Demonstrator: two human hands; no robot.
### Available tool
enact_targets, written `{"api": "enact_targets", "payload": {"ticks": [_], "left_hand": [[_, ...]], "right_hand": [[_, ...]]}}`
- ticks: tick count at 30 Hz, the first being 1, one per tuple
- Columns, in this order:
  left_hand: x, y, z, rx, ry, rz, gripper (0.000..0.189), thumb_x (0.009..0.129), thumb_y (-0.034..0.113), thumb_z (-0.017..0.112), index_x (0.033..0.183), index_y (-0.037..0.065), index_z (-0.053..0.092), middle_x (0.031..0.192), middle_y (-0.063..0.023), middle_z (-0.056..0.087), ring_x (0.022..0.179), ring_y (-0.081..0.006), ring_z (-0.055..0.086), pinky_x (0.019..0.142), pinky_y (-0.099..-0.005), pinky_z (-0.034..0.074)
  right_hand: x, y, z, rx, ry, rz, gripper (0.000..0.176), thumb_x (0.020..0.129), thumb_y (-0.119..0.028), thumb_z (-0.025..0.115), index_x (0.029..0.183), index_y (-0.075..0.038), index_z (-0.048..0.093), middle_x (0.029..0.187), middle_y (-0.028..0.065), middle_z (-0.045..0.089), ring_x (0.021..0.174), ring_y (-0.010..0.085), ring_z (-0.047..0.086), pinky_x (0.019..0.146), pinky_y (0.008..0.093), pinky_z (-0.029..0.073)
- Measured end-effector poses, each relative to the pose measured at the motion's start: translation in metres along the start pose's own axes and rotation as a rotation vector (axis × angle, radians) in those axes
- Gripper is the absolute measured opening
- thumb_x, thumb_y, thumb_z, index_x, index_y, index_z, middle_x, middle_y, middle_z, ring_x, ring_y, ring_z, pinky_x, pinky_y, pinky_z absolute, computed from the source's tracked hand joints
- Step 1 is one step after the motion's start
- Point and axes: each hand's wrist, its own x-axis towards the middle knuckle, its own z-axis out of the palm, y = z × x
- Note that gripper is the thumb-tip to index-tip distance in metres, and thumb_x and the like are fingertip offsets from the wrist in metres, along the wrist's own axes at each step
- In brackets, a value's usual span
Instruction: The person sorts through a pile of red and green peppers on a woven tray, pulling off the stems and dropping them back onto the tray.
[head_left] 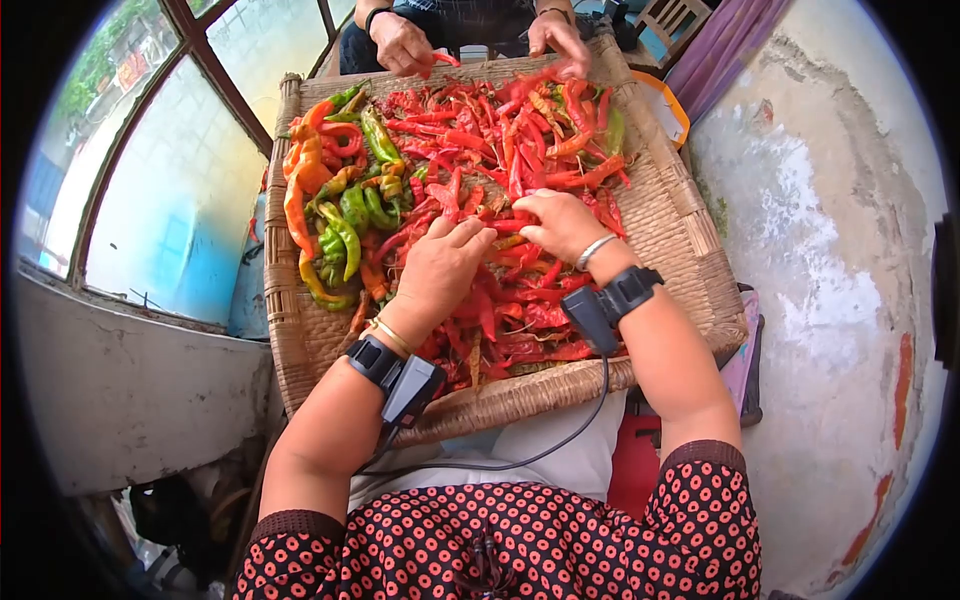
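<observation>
Red chili peppers (pixel 520 345) lie heaped over the middle and right of a woven tray (pixel 690 250). My left hand (pixel 440 268) is over the heap, its fingers closed at the base of a red chili pepper (pixel 449 194) that sticks out past them. Just right of it, my right hand (pixel 568 230) has curled fingers and thumb pinching another red chili pepper (pixel 515 180). The undersides of both hands are hidden. Green peppers (pixel 345 240) and orange peppers (pixel 295 210) form a separate group at the tray's left.
Across the tray, another person's hand (pixel 402 45) holds a red pepper, and their other hand (pixel 560 42) touches the heap's far edge. A window (pixel 150 200) is on the left, a rough wall (pixel 820 260) on the right. A black cable (pixel 520 463) links my wrist devices.
</observation>
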Motion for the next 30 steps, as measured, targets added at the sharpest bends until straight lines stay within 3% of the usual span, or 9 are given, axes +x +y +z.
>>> {"api": "enact_targets", "payload": {"ticks": [7, 12, 14, 18, 22, 23, 26, 28, 30], "left_hand": [[-0.003, -0.001, 0.006, 0.008, -0.251, -0.082, 0.024, 0.072, 0.007, 0.052, 0.096, 0.008, 0.057, 0.088, -0.0068, 0.053, 0.075, -0.0247, 0.056, 0.061, -0.0336, 0.047], [-0.004, -0.001, 0.005, -0.019, -0.269, -0.088, 0.013, 0.072, 0.007, 0.049, 0.084, 0.006, 0.055, 0.087, -0.0094, 0.051, 0.069, -0.0263, 0.057, 0.059, -0.0365, 0.047], [-0.005, 0.001, 0.005, -0.053, -0.208, -0.096, 0.018, 0.074, 0.009, 0.052, 0.090, 0.010, 0.059, 0.087, -0.0070, 0.052, 0.071, -0.0251, 0.058, 0.059, -0.0352, 0.047], [-0.005, 0.001, 0.003, -0.073, -0.252, -0.104, 0.013, 0.074, 0.007, 0.048, 0.085, 0.006, 0.054, 0.087, -0.0097, 0.053, 0.071, -0.0263, 0.059, 0.058, -0.0370, 0.047], [-0.003, 0.005, -0.001, -0.070, -0.307, -0.205, 0.018, 0.071, 0.007, 0.054, 0.089, 0.009, 0.056, 0.087, -0.0078, 0.052, 0.073, -0.0279, 0.057, 0.059, -0.0368, 0.047], [-0.003, 0.006, -0.001, -0.077, -0.306, -0.242, 0.019, 0.071, 0.008, 0.054, 0.090, 0.008, 0.055, 0.087, -0.0080, 0.052, 0.074, -0.0285, 0.057, 0.059, -0.0375, 0.047], [-0.006, 0.003, 0.003, -0.026, -0.313, -0.241, 0.020, 0.071, 0.008, 0.055, 0.091, 0.008, 0.054, 0.088, -0.0080, 0.051, 0.074, -0.0283, 0.057, 0.060, -0.0379, 0.047], [-0.006, 0.001, 0.004, -0.027, -0.306, -0.219, 0.019, 0.072, 0.010, 0.056, 0.091, 0.008, 0.054, 0.089, -0.0080, 0.052, 0.075, -0.0278, 0.057, 0.061, -0.0381, 0.047], [-0.005, 0.003, 0.001, 0.002, -0.384, -0.240, 0.017, 0.073, 0.013, 0.056, 0.089, 0.007, 0.055, 0.091, -0.0076, 0.053, 0.075, -0.0273, 0.058, 0.060, -0.0377, 0.047]], "right_hand": [[-0.001, -0.008, 0.000, -0.257, -0.305, 0.170, 0.019, 0.067, -0.019, 0.062, 0.081, -0.007, 0.058, 0.078, 0.0145, 0.060, 0.079, 0.0318, 0.058, 0.070, 0.0409, 0.046], [-0.003, 0.010, -0.033, 0.047, -0.108, 0.077, 0.023, 0.069, -0.022, 0.061, 0.082, -0.003, 0.060, 0.070, 0.0139, 0.060, 0.065, 0.0259, 0.060, 0.060, 0.0345, 0.046], [-0.004, -0.002, -0.056, 0.597, -0.169, 0.418, 0.018, 0.075, -0.018, 0.060, 0.081, -0.001, 0.059, 0.065, 0.0033, 0.058, 0.048, 0.0080, 0.051, 0.046, 0.0230, 0.042], [-0.005, 0.010, -0.066, 0.912, -0.136, 0.486, 0.013, 0.080, -0.018, 0.058, 0.081, -0.005, 0.057, 0.058, 0.0002, 0.055, 0.043, 0.0042, 0.048, 0.038, 0.0174, 0.037], [0.004, 0.005, -0.068, 1.318, 0.586, 0.557, 0.014, 0.081, -0.013, 0.056, 0.091, -0.003, 0.057, 0.064, 0.0022, 0.056, 0.047, 0.0057, 0.050, 0.041, 0.0178, 0.039], [0.003, 0.012, -0.064, 1.319, 0.590, 0.548, 0.014, 0.081, -0.013, 0.056, 0.091, -0.003, 0.057, 0.064, 0.0022, 0.056, 0.047, 0.0057, 0.050, 0.041, 0.0178, 0.039], [0.001, 0.025, -0.047, 0.795, 0.366, 0.620, 0.014, 0.081, -0.012, 0.055, 0.089, -0.002, 0.059, 0.067, 0.0022, 0.058, 0.054, 0.0081, 0.054, 0.046, 0.0211, 0.043], [0.001, 0.019, -0.033, 0.178, 0.160, 0.172, 0.016, 0.074, -0.018, 0.058, 0.086, -0.007, 0.063, 0.079, 0.0107, 0.063, 0.070, 0.0232, 0.061, 0.064, 0.0336, 0.048], [0.003, 0.011, -0.020, -0.017, 0.016, -0.008, 0.030, 0.069, -0.015, 0.061, 0.098, -0.008, 0.059, 0.084, 0.0120, 0.061, 0.080, 0.0284, 0.059, 0.072, 0.0354, 0.047]]}}
